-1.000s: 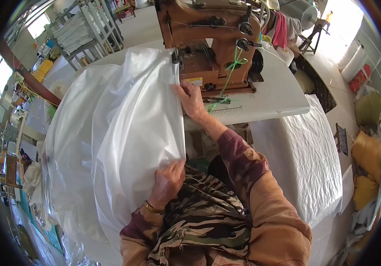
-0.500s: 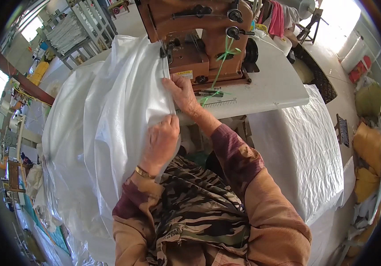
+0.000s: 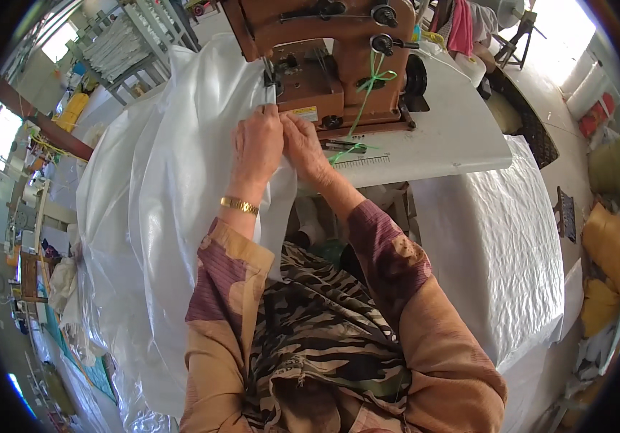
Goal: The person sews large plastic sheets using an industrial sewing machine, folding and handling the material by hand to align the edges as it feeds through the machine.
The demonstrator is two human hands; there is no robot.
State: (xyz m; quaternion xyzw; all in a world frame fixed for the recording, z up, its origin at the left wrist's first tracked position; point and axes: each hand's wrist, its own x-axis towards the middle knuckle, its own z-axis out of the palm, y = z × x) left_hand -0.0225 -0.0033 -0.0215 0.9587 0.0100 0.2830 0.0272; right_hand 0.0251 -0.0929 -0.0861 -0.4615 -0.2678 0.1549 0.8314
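White sheeting [image 3: 187,166] drapes at left, its right edge apparently pinched by the left hand [image 3: 258,141] and adjoining right hand [image 3: 306,150], just before the brown sewing machine [image 3: 353,68], where uneven pulling could pucker it.

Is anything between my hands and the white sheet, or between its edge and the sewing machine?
Nothing visible: the left hand and right hand pinch the edge of the white sheet directly, right by the brown sewing machine. The green string hangs to their right.
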